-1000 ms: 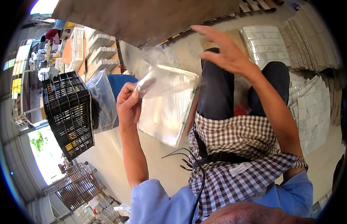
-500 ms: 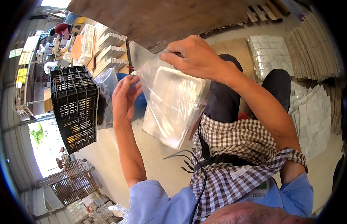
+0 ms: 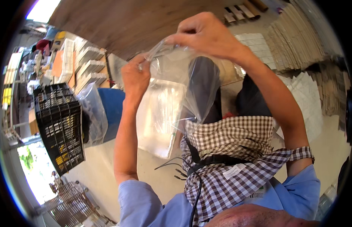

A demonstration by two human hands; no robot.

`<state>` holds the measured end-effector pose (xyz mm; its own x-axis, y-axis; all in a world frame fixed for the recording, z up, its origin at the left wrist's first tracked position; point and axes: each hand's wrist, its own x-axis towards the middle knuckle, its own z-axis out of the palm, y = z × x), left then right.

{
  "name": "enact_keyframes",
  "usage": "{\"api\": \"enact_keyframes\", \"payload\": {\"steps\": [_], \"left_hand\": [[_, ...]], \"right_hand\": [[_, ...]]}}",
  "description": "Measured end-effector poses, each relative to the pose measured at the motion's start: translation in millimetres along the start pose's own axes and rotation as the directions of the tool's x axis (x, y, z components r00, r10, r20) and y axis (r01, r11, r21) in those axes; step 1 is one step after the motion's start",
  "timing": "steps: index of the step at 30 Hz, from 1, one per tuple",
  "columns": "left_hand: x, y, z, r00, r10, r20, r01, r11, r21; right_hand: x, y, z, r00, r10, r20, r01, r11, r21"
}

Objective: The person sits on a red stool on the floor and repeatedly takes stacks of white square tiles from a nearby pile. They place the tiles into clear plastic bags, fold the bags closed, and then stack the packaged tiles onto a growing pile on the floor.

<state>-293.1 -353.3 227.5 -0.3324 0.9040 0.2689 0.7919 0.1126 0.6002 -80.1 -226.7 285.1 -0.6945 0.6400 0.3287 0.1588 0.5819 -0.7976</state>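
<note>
A clear plastic bag [image 3: 201, 89] is stretched between my two hands, its upper edge gathered at the fingers. My left hand [image 3: 136, 77] is closed, pinching the bag's left corner. Farther right and higher, my right hand [image 3: 202, 34] pinches the same edge with thumb and forefinger. The lower part of the bag hangs over my dark-trousered leg. Below the hands lies a white, oblong, box-like thing [image 3: 155, 130], partly seen through the film. Whether it is a box or a solid block I cannot tell.
To the left, a black plastic crate [image 3: 58, 125] stands beside a blue bin [image 3: 111, 111] with clear plastic at its side. A brown board [image 3: 138, 22] spans the far side. At right are stacked cardboard sheets [image 3: 297, 39] and marble-patterned tile sheets [image 3: 302, 94].
My left hand has gone from spread fingers to pinching the bag. My right hand has risen, and the bag now hangs more to the right, off most of the white thing.
</note>
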Motion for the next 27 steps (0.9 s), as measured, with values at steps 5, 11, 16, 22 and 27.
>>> {"api": "enact_keyframes", "payload": {"steps": [5,11,16,22,27], "left_hand": [[40,31,23,0.999,0.034,0.038,-0.025,0.976,-0.218],[109,74,86,0.952,0.302,-0.049,-0.306,0.944,-0.124],[156,117,170,0.912,0.408,-0.035,-0.41,0.909,-0.071],[169,111,302,0.925,0.3,0.233,-0.255,0.945,-0.206],[148,94,376,0.777,0.303,0.552,-0.133,0.936,-0.326]], "right_hand": [[-18,45,-96,0.987,0.129,0.093,-0.119,0.987,-0.105],[-41,127,-183,0.971,0.234,0.05,-0.197,0.903,-0.382],[-62,213,-251,0.973,0.208,-0.102,-0.231,0.893,-0.385],[-110,326,-282,0.866,0.467,-0.18,-0.489,0.714,-0.501],[-162,378,-292,0.841,0.539,-0.039,-0.409,0.588,-0.698]]}}
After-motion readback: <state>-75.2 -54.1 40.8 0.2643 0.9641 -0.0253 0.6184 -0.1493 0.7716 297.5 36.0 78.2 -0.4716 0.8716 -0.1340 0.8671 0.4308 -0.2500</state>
